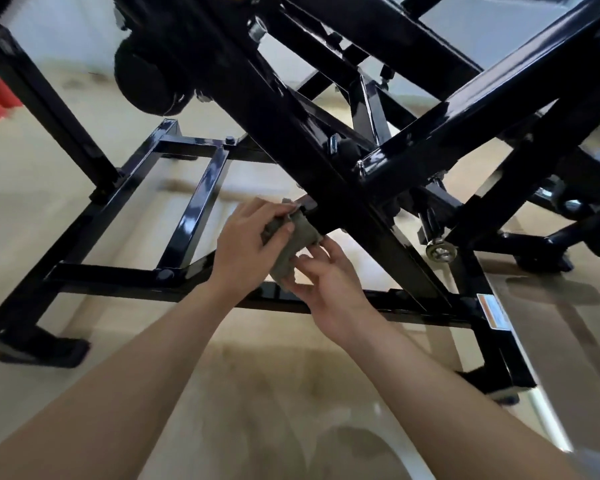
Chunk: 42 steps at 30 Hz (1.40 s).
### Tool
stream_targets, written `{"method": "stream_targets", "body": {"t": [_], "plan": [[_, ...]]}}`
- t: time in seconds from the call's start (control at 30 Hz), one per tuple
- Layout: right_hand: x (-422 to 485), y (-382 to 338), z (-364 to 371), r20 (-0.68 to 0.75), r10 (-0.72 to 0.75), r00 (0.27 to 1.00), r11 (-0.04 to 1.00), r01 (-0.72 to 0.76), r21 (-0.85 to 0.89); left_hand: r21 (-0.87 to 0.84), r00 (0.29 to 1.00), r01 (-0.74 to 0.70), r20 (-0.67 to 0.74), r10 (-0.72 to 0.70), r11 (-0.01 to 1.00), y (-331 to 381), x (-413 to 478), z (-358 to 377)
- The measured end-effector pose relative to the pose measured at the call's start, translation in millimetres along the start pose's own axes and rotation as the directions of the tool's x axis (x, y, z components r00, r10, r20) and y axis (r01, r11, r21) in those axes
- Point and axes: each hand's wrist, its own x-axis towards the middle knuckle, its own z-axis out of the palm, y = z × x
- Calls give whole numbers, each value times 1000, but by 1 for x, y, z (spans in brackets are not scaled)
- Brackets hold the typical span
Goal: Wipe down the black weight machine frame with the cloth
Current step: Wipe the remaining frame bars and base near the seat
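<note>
Low on the near side of the black weight machine frame (471, 109), where a thick diagonal beam (291, 143) ran down toward the base rail (419, 306), both hands met on a small grey-green cloth (296, 237). The cloth was bunched and pressed against the underside of the beam, close to a small bracket there. The left hand (246, 244) gripped its upper part, fingers curled over it and thumb laid across the fabric. The right hand (329, 292) came up from below, and its bent fingertips (305, 263) pinched the cloth's hanging lower end. The cloth looked soft, light and limp, so it would likely fold and slip out of shape unless kept wadded in the palm. One hand should be enough to drive it, with the other free to tuck in the loose end. The frame was glossy painted steel, stiff and plainly too heavy to shift, so the wiping pressure could be firm. Its slick faces would probably let the cloth glide, while the bolts, brackets and square edges around the joints might snag it. A warning label (492, 311) lower on the frame might call for a gentler pass. The pale floor (274, 393) beneath was shiny and reflective.
</note>
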Motion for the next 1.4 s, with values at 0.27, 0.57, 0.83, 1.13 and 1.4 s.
{"method": "stream_targets", "body": {"t": [0.27,0.57,0.83,1.13,1.4], "plan": [[10,29,1,28,126,992,987,-123,-104,437,988,152,-59,-140,886,-31,-22,-20],[13,10,-5,-42,76,996,989,-70,130,159,997,64,-50,-57,985,2,-9,-6],[6,9,-3,-17,51,999,978,-46,204,6,999,-12,40,12,1000,-4,-8,-7],[12,37,10,19,119,993,986,-120,113,124,989,120,66,-129,985,-29,-14,-18],[13,19,4,-9,92,996,989,-90,119,108,979,135,136,-150,985,-43,-16,-26]]}}
